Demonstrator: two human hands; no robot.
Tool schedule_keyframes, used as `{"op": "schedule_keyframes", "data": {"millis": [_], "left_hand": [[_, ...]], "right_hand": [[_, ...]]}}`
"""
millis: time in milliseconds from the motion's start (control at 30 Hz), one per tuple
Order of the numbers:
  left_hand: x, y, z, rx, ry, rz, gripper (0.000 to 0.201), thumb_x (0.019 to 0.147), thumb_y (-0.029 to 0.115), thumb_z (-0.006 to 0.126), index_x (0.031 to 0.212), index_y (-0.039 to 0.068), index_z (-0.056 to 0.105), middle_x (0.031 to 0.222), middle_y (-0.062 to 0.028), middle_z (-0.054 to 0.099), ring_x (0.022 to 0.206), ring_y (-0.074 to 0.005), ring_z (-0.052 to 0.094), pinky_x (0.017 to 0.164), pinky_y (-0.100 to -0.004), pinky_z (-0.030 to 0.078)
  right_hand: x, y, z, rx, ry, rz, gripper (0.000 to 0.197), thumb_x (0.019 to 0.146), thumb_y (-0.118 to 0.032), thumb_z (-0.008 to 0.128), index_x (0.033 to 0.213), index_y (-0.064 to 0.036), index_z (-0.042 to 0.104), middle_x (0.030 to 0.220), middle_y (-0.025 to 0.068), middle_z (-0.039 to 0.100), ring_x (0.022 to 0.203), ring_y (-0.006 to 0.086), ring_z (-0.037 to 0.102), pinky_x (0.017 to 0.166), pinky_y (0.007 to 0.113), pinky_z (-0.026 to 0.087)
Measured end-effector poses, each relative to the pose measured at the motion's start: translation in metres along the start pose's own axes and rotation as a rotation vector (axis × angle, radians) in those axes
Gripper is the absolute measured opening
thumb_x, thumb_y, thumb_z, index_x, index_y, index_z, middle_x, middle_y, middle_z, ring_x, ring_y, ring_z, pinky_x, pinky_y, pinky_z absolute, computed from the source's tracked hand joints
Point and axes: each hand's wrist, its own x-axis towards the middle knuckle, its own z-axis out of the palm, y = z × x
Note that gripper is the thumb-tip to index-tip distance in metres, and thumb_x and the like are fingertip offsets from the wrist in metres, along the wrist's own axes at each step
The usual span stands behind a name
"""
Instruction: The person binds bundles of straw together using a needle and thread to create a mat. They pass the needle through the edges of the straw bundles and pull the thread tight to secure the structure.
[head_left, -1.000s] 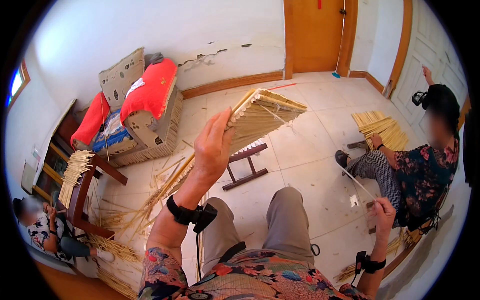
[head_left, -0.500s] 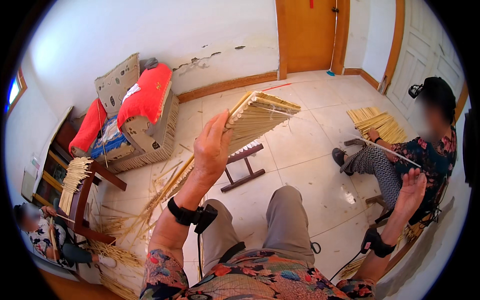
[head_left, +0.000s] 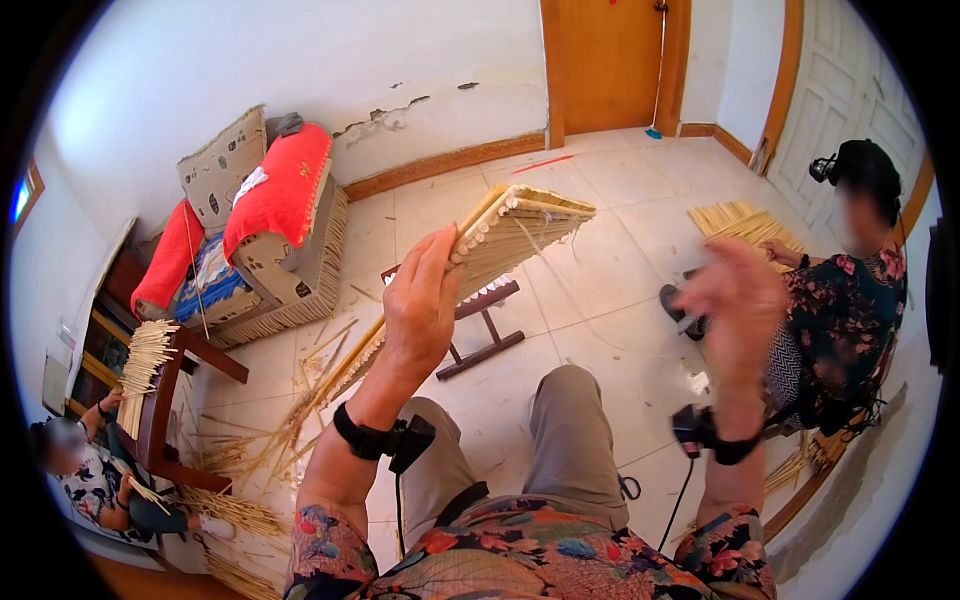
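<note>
My left hand (head_left: 418, 300) is closed around the upper left edge of a mat of straw stalks (head_left: 500, 248), its stalks bound side by side and its edge tied in white knots. The mat slants up in front of me, with its far end higher. A thin pale thread (head_left: 548, 258) hangs loosely from the mat's top edge and curves down toward the floor. To the right, apart from the mat, my right hand (head_left: 735, 295) is in the air. Motion smears its fingers, so whether they hold the thread cannot be made out.
Beneath the mat stands a dark wooden stand (head_left: 482, 325). Loose stalks (head_left: 240, 440) litter the floor at left; scissors (head_left: 628, 487) lie by my right knee. One person (head_left: 850, 300) sits at right beside a straw bundle (head_left: 745, 228), another (head_left: 95, 480) at far left near a stalk-covered stool (head_left: 165, 400).
My right hand has swung inward, leftward and up from the far right. The thread, stretched out rightward before, now sags. My left hand keeps its hold on the mat.
</note>
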Motion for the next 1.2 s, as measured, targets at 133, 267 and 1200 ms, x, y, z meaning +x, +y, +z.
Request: {"op": "schedule_keyframes", "data": {"millis": [133, 267, 1200], "left_hand": [[0.001, 0.008, 0.002, -0.007, -0.023, -0.017, 0.041, 0.088, -0.005, 0.062, 0.129, -0.004, 0.057, 0.122, -0.0207, 0.062, 0.108, -0.0315, 0.063, 0.094, -0.0349, 0.049], [-0.003, 0.011, 0.001, -0.018, -0.025, -0.018, 0.041, 0.088, -0.004, 0.062, 0.129, -0.003, 0.057, 0.122, -0.0197, 0.062, 0.109, -0.0305, 0.063, 0.094, -0.0350, 0.049], [-0.004, 0.012, -0.001, -0.033, -0.050, -0.042, 0.041, 0.087, -0.005, 0.064, 0.128, -0.002, 0.058, 0.123, -0.0189, 0.062, 0.109, -0.0296, 0.063, 0.094, -0.0343, 0.050]], "right_hand": [[0.002, 0.026, 0.074, -0.075, -0.278, -0.044, 0.023, 0.091, 0.004, 0.060, 0.113, -0.0014, 0.067, 0.093, 0.0092, 0.068, 0.066, 0.0115, 0.059, 0.060, 0.022, 0.049], [0.008, 0.043, 0.096, -0.014, -0.292, -0.080, 0.025, 0.091, 0.004, 0.061, 0.115, -0.0014, 0.066, 0.097, 0.0124, 0.069, 0.071, 0.0151, 0.064, 0.064, 0.025, 0.052], [0.023, 0.039, 0.082, -0.331, -0.468, -0.309, 0.038, 0.084, 0.004, 0.065, 0.120, -0.0068, 0.065, 0.086, 0.0122, 0.064, 0.077, 0.0277, 0.065, 0.067, 0.034, 0.054]]}}
